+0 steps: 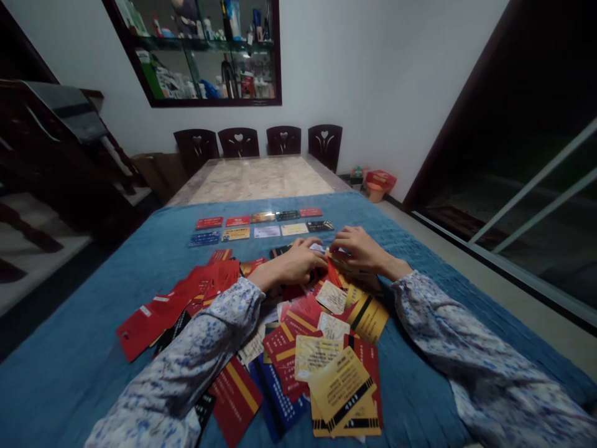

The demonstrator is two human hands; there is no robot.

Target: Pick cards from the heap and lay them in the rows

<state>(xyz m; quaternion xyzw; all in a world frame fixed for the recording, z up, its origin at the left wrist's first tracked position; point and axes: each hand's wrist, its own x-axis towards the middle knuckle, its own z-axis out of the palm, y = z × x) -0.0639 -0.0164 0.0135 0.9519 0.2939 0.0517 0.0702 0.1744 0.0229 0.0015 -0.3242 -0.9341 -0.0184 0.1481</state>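
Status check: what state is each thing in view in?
left hand, on the card pile, grip unclear
right hand, on the pile's far edge, grip unclear
card pile, loose, overlapping heap
laid-out cards, two neat rows of five
blue cloth, spread flat
chairs, pushed in at far end

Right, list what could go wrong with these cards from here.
1. The left sleeve lies across the loose pile of cards; moving it may drag cards out over the blue cloth.
2. The left hand and right hand work close to the two neat rows; a nudge could knock them crooked.
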